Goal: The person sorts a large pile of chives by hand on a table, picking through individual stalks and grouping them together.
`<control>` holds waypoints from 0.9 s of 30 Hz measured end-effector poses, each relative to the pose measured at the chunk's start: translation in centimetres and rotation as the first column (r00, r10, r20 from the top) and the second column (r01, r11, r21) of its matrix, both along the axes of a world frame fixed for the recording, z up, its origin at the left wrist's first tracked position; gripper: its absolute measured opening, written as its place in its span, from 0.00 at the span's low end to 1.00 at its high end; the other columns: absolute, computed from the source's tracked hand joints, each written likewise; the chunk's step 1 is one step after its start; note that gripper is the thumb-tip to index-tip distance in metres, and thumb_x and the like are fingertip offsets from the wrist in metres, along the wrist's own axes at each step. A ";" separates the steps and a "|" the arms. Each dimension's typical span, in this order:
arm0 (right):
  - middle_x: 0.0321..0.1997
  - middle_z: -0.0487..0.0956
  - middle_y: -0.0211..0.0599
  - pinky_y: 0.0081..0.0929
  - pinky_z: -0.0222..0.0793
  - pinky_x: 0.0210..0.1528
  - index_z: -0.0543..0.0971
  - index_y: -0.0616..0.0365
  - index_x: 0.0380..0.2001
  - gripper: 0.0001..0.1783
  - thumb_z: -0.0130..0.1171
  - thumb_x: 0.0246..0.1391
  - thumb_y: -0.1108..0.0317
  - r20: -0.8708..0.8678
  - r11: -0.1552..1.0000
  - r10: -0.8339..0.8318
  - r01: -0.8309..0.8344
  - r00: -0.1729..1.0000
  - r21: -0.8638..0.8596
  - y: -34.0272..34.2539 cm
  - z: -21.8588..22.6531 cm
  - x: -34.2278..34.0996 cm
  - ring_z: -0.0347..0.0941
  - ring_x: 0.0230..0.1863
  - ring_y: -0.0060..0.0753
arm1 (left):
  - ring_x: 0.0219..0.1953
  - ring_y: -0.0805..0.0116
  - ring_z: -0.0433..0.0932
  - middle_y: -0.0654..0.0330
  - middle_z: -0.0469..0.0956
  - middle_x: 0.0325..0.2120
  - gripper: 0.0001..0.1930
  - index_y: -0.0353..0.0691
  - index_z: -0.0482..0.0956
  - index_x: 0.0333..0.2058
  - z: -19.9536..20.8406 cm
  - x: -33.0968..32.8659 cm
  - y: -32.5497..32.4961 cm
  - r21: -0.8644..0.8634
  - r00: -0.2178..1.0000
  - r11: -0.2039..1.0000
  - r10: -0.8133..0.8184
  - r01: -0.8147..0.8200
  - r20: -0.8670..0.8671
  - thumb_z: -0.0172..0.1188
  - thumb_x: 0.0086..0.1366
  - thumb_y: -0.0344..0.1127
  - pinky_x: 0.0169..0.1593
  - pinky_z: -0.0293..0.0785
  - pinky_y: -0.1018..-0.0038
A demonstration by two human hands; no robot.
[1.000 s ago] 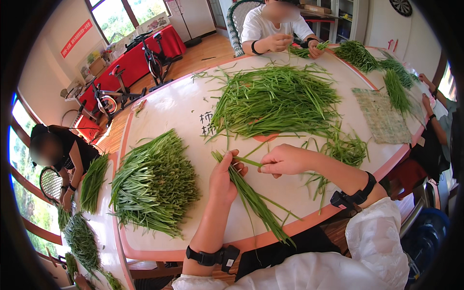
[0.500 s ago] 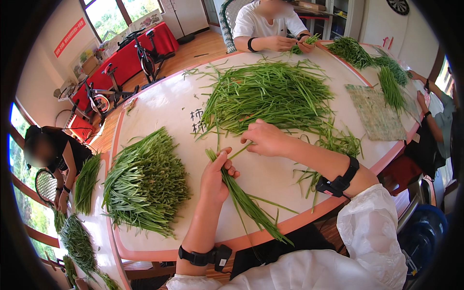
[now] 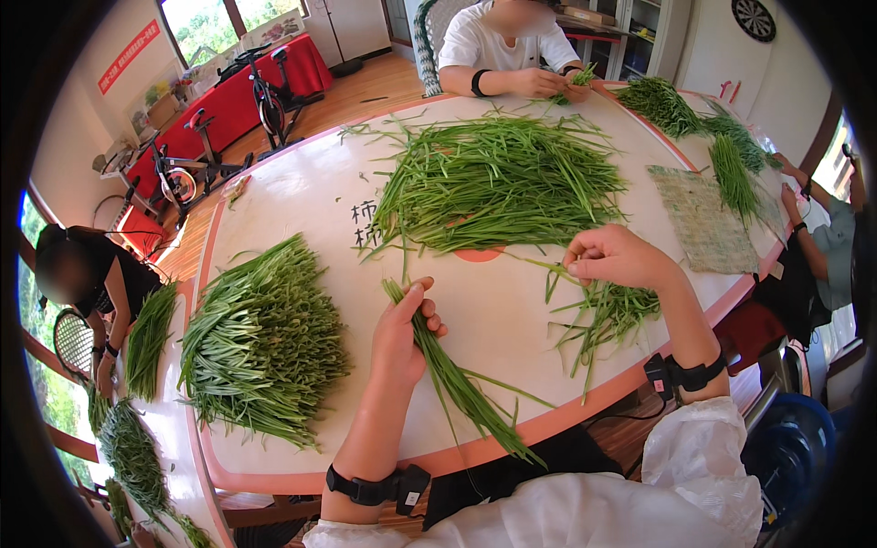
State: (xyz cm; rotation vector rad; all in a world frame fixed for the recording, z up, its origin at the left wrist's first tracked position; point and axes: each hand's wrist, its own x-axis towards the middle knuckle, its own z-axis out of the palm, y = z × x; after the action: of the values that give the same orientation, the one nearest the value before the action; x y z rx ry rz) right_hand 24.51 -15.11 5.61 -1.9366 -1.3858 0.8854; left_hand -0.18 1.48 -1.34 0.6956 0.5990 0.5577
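Note:
My left hand [image 3: 402, 338] is closed around a small bunch of garlic chives [image 3: 470, 397], their pale ends above the fist and the green blades trailing toward the table's near edge. Off to the right, my right hand [image 3: 612, 258] has thumb and fingers pinched on a thin chive blade [image 3: 539, 263] that sticks out leftward. Beneath and beside that hand lies a loose scatter of chives [image 3: 607, 320]. A large heap of chives [image 3: 498, 183] covers the far middle of the table. On the left stands a thick stack of chives [image 3: 265, 342], its blades lined up.
The white table [image 3: 438, 292] has a pink border. Across it a person [image 3: 507, 46] handles chives; another works at the left [image 3: 105, 283], a third at the right [image 3: 827, 219]. A greenish mat [image 3: 699, 219] lies at the right. A blue tub [image 3: 790, 447] stands by my right side.
My right hand has moved right, away from the bunch in my left hand, to above the loose scatter of chives. My left hand keeps its hold, nearly in place.

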 end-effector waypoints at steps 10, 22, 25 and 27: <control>0.27 0.74 0.37 0.34 0.64 0.40 0.77 0.58 0.25 0.08 0.54 0.45 0.66 0.614 0.946 -0.194 -0.020 0.765 0.323 -1.3 -2.6 0.5 0.67 0.36 0.42 | 0.19 0.77 0.65 0.67 0.66 0.19 0.11 0.39 0.68 0.41 0.0 0.4 -0.2 0.009 0.998 0.999 -0.045 0.045 -0.054 0.49 0.63 0.37 0.25 0.66 0.77; 0.26 0.73 0.35 0.32 0.64 0.38 0.77 0.53 0.24 0.05 0.57 0.42 0.65 0.817 0.920 -0.164 -0.213 0.552 0.329 13.4 -8.0 -4.2 0.66 0.36 0.39 | 0.18 0.80 0.60 0.70 0.61 0.18 0.12 0.40 0.67 0.43 0.0 0.2 0.1 0.036 0.995 0.996 -0.082 0.084 -0.052 0.50 0.63 0.37 0.25 0.62 0.79; 0.26 0.74 0.35 0.34 0.64 0.40 0.78 0.52 0.21 0.06 0.57 0.43 0.64 0.778 0.917 -0.150 -0.208 0.610 0.340 14.1 -7.8 -3.9 0.67 0.35 0.40 | 0.18 0.78 0.61 0.69 0.62 0.17 0.11 0.38 0.69 0.41 0.0 0.0 0.2 0.030 0.997 0.997 -0.066 0.067 -0.039 0.50 0.63 0.36 0.25 0.62 0.78; 0.26 0.74 0.35 0.34 0.64 0.40 0.79 0.53 0.20 0.05 0.56 0.42 0.65 0.674 0.936 -0.099 -0.161 0.732 0.312 13.5 -7.1 -3.3 0.67 0.36 0.41 | 0.18 0.77 0.61 0.68 0.63 0.17 0.11 0.37 0.70 0.41 -0.1 -0.1 0.2 0.028 0.998 0.998 -0.061 0.062 -0.029 0.50 0.63 0.36 0.25 0.63 0.78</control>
State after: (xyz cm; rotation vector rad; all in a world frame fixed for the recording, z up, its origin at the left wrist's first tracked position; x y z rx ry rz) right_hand 21.22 -1.57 -1.48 -2.0237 -1.8294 -0.1385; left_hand -0.24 1.67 -1.47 0.7476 0.5947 0.5014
